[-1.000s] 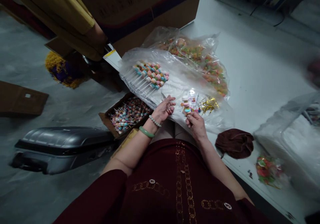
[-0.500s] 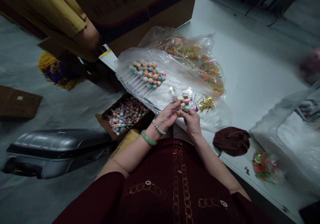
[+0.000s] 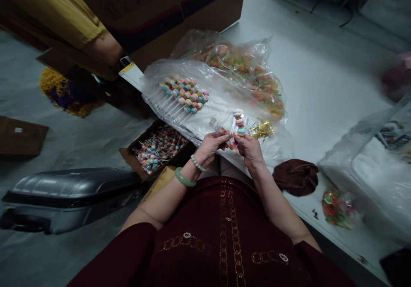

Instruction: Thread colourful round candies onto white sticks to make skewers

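My right hand (image 3: 251,149) pinches the lower end of a candy skewer (image 3: 239,122), which points away from me with white, pink and blue candies showing. Beside it, my left hand (image 3: 210,147) has its fingers closed on a small printed clear wrapper (image 3: 230,140) at the skewer's lower end. How far the wrapper covers the skewer I cannot tell. Just right of the skewer lie gold twist ties (image 3: 262,130) on the plastic sheet. Farther left, a row of candy skewers (image 3: 186,93) rests on the sheet with white sticks toward me.
Clear bags of colourful gummies (image 3: 237,62) lie behind. An open carton (image 3: 128,154) of wrapped candy sticks stands below the table edge, near a grey suitcase (image 3: 73,184). A brown cloth (image 3: 295,177) lies at right. A person in a yellow sleeve (image 3: 80,22) stands behind a large box (image 3: 192,26).
My hands have shifted, and the wrapper now sits lower, between my fingers beside the skewer's base. More of the candies show above my right hand. The whole view has shifted slightly.
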### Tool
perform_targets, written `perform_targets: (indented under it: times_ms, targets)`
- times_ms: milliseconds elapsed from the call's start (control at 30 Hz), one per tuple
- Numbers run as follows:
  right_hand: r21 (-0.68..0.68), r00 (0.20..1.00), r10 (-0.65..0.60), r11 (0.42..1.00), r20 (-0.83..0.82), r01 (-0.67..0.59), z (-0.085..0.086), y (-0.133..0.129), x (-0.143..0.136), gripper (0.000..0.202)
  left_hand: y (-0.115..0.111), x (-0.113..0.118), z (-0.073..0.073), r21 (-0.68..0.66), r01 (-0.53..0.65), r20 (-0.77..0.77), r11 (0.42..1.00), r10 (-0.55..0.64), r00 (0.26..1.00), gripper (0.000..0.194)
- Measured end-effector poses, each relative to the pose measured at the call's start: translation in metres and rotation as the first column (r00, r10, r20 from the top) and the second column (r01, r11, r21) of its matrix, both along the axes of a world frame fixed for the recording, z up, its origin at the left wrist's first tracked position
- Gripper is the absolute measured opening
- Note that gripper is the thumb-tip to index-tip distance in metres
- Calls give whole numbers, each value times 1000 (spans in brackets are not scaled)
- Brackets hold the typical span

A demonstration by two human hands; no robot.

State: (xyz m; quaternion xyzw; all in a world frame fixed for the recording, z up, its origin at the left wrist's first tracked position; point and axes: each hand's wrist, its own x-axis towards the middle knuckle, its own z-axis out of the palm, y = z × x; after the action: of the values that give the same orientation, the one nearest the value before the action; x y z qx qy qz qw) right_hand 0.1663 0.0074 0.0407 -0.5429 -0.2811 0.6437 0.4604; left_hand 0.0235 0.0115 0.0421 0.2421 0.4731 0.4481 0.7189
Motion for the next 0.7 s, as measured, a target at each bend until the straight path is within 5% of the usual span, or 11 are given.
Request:
perform_targets:
  times_ms: [133,333,700]
  targets:
    - [15,999,33,999,-25,-33,1,-3,-5,32,3,2,-3,-39,-96,33,995,97,995,31]
    - [47,998,-47,998,32,46,0,1,-7,28,1,1,0,-36,80,83,996,-77,994,38]
    - [127,992,-63,991,106,49,-2,2,-13,23,-2,-3,0,-48,100,58,994,-97,994,25]
